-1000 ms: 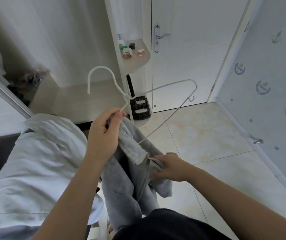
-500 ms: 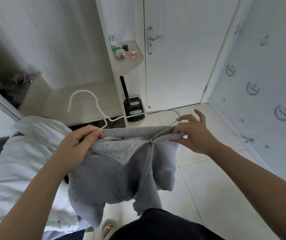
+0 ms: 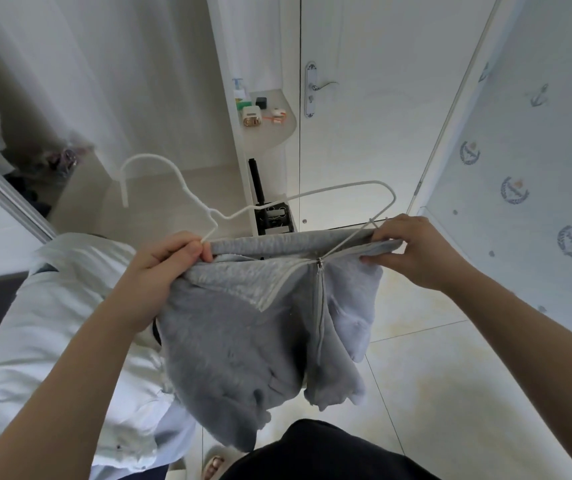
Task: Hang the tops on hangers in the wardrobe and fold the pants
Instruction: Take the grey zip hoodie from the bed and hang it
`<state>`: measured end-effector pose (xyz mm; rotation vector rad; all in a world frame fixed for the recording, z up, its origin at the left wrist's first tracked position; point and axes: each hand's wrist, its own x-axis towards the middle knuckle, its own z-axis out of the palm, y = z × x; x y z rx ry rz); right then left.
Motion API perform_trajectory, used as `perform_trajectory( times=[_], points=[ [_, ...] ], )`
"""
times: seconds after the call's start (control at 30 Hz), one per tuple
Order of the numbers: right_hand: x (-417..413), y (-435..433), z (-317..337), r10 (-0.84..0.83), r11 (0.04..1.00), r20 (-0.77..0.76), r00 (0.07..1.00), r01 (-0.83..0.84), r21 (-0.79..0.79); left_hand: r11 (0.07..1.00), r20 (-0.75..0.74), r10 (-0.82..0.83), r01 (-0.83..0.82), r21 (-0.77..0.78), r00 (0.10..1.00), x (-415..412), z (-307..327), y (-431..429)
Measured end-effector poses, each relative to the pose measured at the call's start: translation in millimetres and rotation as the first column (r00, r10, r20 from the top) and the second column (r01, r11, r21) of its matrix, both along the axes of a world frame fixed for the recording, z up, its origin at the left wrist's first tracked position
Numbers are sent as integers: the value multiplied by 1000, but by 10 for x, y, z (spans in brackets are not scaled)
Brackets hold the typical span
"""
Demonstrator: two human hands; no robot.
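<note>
Hoodie between left fingers, right fingers

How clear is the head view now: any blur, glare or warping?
Head view: hanger and top sharp, no motion blur; soft even daylight, no glare; wide-angle lens slants and bows the door edges; wardrobe left corner dim, contents indistinct.

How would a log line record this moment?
step: fitting white hanger into grey top | left hand: grips hanger, top | right hand: pinches top | not hung yet
</note>
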<state>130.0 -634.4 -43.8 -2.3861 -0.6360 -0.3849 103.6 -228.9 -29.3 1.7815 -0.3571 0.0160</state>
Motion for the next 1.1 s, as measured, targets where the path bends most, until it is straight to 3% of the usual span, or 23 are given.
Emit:
perform_trajectory(
  times=[0.2,0.8,1.1],
  points=[
    [-4,-80,38,-14,1000,-86,996,16,20,997,-90,-55,59,45,994,170,13,49],
    [114,-93,628,122,976,21,992,-117,-185,997,-249,-81,79,-19,965,380,215,167],
    [94,-117,789,121,992,-88,989,-122,-4,996,-94,-12,20,89,996,404,381,146]
  ],
)
